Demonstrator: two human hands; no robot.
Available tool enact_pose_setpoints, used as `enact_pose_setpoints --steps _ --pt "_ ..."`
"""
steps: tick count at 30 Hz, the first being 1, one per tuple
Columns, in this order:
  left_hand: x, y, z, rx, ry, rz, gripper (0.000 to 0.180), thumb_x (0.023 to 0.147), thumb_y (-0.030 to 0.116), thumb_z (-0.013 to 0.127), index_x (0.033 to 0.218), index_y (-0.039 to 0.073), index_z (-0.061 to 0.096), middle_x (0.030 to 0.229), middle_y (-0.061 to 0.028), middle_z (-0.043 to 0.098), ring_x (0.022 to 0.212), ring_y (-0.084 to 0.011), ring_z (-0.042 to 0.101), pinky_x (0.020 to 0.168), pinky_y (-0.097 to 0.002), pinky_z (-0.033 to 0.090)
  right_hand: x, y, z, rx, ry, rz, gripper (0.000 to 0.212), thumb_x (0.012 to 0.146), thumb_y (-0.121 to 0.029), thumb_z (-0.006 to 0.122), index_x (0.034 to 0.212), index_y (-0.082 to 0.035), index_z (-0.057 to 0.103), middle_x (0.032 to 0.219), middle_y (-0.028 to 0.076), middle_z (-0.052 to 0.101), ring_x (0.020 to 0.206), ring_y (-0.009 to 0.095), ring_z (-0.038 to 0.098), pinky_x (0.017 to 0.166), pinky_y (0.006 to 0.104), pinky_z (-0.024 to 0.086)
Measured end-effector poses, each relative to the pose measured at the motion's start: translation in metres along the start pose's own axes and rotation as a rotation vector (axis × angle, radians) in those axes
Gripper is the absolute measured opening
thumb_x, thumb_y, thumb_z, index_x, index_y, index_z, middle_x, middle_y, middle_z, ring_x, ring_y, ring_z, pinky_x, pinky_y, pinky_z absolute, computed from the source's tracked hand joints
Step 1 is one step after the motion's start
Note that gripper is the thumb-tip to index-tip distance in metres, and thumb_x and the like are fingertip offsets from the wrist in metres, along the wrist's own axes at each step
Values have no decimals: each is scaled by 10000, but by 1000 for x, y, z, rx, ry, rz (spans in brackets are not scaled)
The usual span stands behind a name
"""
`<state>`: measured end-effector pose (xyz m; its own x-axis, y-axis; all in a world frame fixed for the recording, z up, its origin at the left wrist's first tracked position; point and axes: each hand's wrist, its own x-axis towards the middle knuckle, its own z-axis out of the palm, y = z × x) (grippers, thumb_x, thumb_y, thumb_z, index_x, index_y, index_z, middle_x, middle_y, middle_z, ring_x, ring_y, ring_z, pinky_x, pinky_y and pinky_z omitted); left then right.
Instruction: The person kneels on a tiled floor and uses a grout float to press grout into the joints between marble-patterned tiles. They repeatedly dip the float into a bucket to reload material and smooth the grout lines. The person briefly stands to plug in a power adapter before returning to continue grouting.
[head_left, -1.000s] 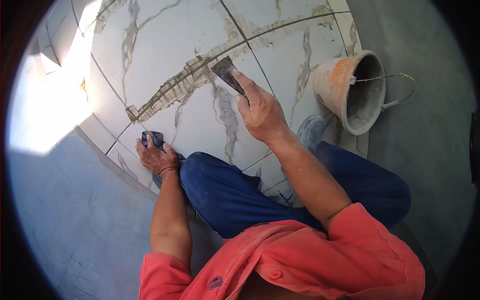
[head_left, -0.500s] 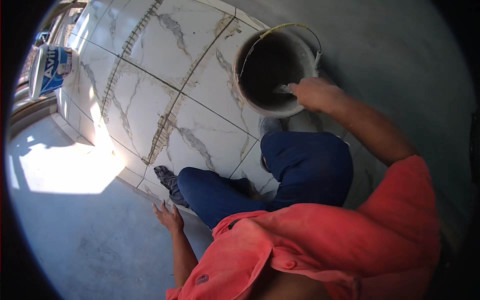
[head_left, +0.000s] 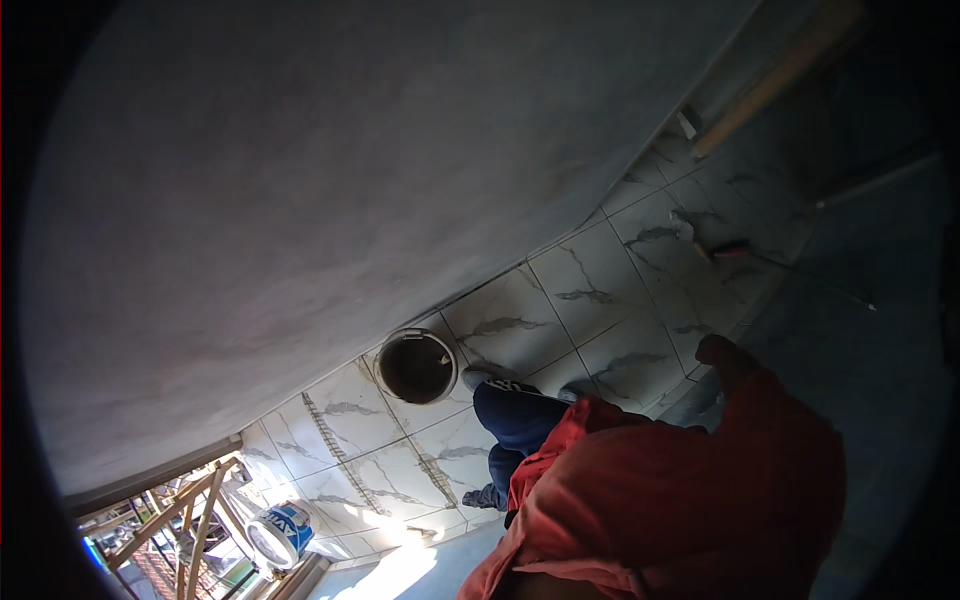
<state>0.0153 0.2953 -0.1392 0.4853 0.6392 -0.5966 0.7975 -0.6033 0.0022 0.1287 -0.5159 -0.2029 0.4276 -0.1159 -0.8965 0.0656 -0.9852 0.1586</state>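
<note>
I can't tell either hand's hold; likely a lull in grouting, and reaching the round grey bucket (head_left: pixel 453 372) calls for leaning left.

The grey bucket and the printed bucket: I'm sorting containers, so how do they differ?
The grey bucket looks dull and dark; the printed bucket is blue and white. The grey bucket shows its open mouth, the printed bucket its side. The grey bucket is nearer the navy trousers than the printed bucket is. Both are rounded containers.

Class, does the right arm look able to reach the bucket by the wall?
Probably yes, with some leaning: the bucket stands uncovered near a foot, though the right arm is beyond the legs.
</note>
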Motion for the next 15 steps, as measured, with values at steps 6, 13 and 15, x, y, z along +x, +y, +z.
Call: enact_pose_setpoints --steps 6,13,15 --pt "11 70 -144 -604 -17 515 601 997 385 617 1505 100 467 1453 -159 538 1195 -260 547 972 -408 458 -149 -21 146 640 -201 89 182 841 -201 664 904 -60 761 843 165 724 781 350 723 687 488 571" --pt "-192 227 -156 -588 -352 494 557 997 330 634 1458 41 515 1290 -66 619 895 -121 552 722 -302 460 -164 -18 182 916 -139 15 206 828 -225 704 928 -50 746 805 155 701 695 338 703 640 479 570" --pt "-224 229 -126 -517 -413 400 529 1001 313 631 1445 43 531 1248 -60 626 854 -120 545 693 -305 459 -133 11 159 883 -92 -43 217 825 -233 715 935 -48 742 794 152 694 670 335 697 626 476 570"
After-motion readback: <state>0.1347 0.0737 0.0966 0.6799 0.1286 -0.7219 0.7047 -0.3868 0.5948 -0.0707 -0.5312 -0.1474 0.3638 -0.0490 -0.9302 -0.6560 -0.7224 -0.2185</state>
